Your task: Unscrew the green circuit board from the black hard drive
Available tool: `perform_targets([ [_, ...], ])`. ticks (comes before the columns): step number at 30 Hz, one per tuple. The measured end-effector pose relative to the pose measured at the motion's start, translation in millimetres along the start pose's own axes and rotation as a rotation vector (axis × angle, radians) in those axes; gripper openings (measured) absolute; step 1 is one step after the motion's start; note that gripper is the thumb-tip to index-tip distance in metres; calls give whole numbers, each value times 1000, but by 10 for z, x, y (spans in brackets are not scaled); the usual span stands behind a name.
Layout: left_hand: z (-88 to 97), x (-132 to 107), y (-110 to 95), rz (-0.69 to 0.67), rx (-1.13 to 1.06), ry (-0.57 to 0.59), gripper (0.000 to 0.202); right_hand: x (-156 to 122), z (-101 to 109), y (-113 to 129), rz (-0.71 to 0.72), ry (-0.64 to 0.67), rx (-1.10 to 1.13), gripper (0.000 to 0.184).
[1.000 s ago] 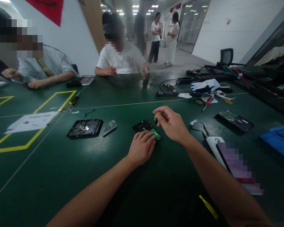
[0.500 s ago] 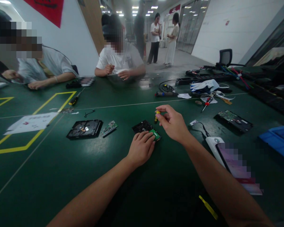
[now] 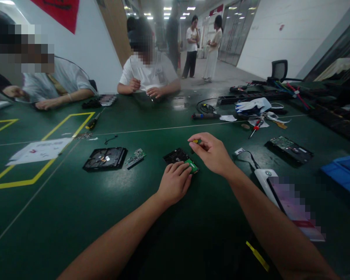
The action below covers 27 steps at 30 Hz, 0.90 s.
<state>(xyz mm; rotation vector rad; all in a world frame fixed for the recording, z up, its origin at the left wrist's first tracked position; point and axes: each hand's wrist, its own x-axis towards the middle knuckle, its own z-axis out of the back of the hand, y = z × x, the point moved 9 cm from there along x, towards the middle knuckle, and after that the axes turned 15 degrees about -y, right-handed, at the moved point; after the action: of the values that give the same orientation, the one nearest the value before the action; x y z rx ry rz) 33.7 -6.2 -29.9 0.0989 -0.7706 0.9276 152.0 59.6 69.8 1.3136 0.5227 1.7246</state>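
My left hand (image 3: 175, 182) rests over the near side of a black hard drive (image 3: 175, 156) and holds it against the table, fingers bent across it. A green circuit board (image 3: 193, 166) shows at the drive's right end, partly under my fingertips. Above and just right of the drive, my right hand (image 3: 212, 152) pinches a small yellow and black screwdriver (image 3: 195, 141) between thumb and fingers. Most of its shaft and tip are hidden. Left of the drive lie a loose circuit board (image 3: 136, 157) and a larger hard drive (image 3: 105, 158).
Another hard drive (image 3: 289, 150), a red screwdriver (image 3: 256, 127) and a blue tray (image 3: 344, 173) lie to the right. A white device (image 3: 265, 179) with a cable sits by my right forearm. Papers (image 3: 39, 151) lie left. Two people sit across the green table (image 3: 105, 210).
My right hand has turned and its fingers have closed further over the screwdriver, so less of the yellow handle shows. My left hand stays on the hard drive.
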Motion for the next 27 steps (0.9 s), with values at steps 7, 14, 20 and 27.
perform_targets([
  [7,3,2,-1,6,4,7,36,-22,-22,-106,-130,27,76,23],
  [14,-4,-1,3,0,1,3,35,-17,0,-69,-74,6,-6,21],
  [20,-10,-10,8,9,0,6,36,-16,-7,-108,-91,1,26,28],
  [27,-19,-9,13,7,2,3,35,-17,-29,-75,-63,0,59,24],
])
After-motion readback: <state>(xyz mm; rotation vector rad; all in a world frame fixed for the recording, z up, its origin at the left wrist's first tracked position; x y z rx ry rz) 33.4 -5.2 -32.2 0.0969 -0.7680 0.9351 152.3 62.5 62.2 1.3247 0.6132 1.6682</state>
